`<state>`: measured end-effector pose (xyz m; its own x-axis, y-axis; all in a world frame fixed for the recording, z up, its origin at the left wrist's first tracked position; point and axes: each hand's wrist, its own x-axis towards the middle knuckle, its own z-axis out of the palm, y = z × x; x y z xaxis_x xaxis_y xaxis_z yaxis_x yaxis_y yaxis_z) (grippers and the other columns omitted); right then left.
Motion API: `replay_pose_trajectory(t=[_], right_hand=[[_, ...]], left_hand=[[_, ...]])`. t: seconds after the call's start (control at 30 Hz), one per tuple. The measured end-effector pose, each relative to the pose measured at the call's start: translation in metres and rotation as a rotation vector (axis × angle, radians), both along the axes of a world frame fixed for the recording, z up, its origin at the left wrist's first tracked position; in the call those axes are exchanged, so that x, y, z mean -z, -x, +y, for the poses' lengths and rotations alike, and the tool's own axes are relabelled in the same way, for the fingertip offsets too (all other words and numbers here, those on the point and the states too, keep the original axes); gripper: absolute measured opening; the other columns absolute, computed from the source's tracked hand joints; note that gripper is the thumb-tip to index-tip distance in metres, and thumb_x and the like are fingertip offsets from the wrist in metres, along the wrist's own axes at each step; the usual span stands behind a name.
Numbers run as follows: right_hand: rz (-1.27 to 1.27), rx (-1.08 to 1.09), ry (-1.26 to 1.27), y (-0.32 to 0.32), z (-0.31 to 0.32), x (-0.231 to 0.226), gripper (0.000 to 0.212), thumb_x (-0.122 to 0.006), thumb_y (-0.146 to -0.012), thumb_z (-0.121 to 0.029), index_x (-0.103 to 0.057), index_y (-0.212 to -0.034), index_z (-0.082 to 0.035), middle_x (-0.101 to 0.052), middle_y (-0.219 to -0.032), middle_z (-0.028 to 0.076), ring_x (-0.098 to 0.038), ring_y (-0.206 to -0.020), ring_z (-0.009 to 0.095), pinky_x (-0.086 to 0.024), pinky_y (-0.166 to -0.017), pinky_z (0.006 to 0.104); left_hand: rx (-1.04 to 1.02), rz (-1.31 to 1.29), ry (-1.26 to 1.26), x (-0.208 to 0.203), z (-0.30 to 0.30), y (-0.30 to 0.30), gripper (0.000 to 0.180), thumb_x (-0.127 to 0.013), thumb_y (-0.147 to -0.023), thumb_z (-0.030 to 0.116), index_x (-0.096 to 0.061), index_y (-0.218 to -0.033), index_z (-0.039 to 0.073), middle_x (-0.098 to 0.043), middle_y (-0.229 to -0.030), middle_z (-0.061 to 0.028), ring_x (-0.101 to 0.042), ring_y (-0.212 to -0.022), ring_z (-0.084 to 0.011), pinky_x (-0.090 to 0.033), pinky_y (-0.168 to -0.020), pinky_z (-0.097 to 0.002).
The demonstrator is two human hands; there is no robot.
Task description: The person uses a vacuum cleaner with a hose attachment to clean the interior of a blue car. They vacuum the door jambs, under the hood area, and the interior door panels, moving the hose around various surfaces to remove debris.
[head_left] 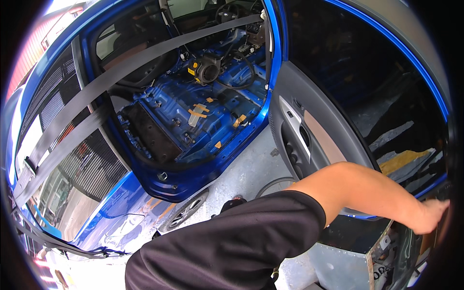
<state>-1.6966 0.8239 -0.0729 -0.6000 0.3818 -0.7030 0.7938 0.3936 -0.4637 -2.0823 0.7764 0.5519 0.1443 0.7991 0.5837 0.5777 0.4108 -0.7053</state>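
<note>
My left arm, in a black short sleeve, crosses from the lower left toward the right. At the far right rim my left hand [432, 216] is blurred and partly cut off by the edge. It lies near a brown-dark surface, and I cannot make out whether its fingers hold anything. My right hand does not show. Nearest the arm stands an open car door [316, 123] with dark trim and a brown armrest. A grey seat belt [145, 58] stretches from the pillar top to the left rim, where its buckle tongue [30, 165] hangs; its fold there is hard to see.
Behind the door opening, the blue car's floor pan [193, 116] is stripped, with a round black unit [209, 71], wiring and yellow tape pieces. A steering wheel [226, 13] shows further in. Below are a wheel [186, 211] and a grey metal box [340, 268].
</note>
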Motion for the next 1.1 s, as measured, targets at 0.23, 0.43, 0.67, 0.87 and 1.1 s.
replay_pose_trajectory(t=[0.23, 0.43, 0.67, 0.87, 1.1], right_hand=[[0.024, 0.035, -0.014, -0.017, -0.009, 0.002, 0.047, -0.087, -0.099, -0.038, -0.073, -0.123, 0.0, -0.076, -0.09, 0.015, -0.073, -0.072, 0.027, -0.059, -0.068, 0.0429], [0.018, 0.079, -0.04, -0.041, -0.017, -0.002, 0.048, -0.087, -0.099, -0.038, -0.073, -0.124, 0.001, -0.077, -0.093, 0.015, -0.073, -0.075, 0.027, -0.059, -0.071, 0.0432], [0.02, 0.073, -0.06, -0.059, -0.019, 0.001, 0.049, -0.087, -0.099, -0.038, -0.073, -0.126, 0.001, -0.078, -0.096, 0.016, -0.074, -0.078, 0.028, -0.059, -0.074, 0.0436], [0.037, 0.011, -0.067, -0.066, -0.019, 0.004, 0.051, -0.087, -0.099, -0.038, -0.073, -0.127, 0.002, -0.078, -0.099, 0.016, -0.074, -0.081, 0.029, -0.06, -0.077, 0.044], [0.053, -0.085, -0.082, -0.08, -0.009, 0.011, 0.052, -0.087, -0.099, -0.038, -0.074, -0.129, 0.003, -0.079, -0.102, 0.017, -0.075, -0.085, 0.03, -0.06, -0.08, 0.0444]], left_hand=[[-0.492, -0.171, 0.424, 0.026, -0.004, 0.0, 0.056, -0.056, -0.11, 0.045, -0.07, -0.156, 0.015, -0.06, -0.169, -0.005, -0.048, -0.159, -0.0337, -0.027, -0.135, -0.0569], [-0.318, -0.122, 0.32, 0.024, -0.037, -0.016, 0.037, -0.063, -0.106, 0.037, -0.086, -0.128, 0.018, -0.083, -0.133, -0.0016, -0.074, -0.13, -0.0251, -0.036, -0.129, -0.0505], [-0.281, -0.077, 0.236, 0.034, -0.085, -0.078, 0.027, -0.067, -0.101, 0.035, -0.089, -0.104, 0.019, -0.086, -0.11, 0.0018, -0.075, -0.111, -0.0215, -0.042, -0.115, -0.0435], [-0.281, -0.045, 0.214, 0.038, -0.157, -0.143, 0.024, -0.067, -0.097, 0.033, -0.086, -0.092, 0.02, -0.084, -0.097, 0.0019, -0.07, -0.094, -0.0159, -0.039, -0.109, -0.0428], [-0.331, -0.068, 0.123, 0.042, -0.23, -0.214, 0.021, -0.072, -0.093, 0.031, -0.083, -0.079, 0.021, -0.081, -0.081, 0.0044, -0.067, -0.081, -0.0136, -0.04, -0.107, -0.0402]])
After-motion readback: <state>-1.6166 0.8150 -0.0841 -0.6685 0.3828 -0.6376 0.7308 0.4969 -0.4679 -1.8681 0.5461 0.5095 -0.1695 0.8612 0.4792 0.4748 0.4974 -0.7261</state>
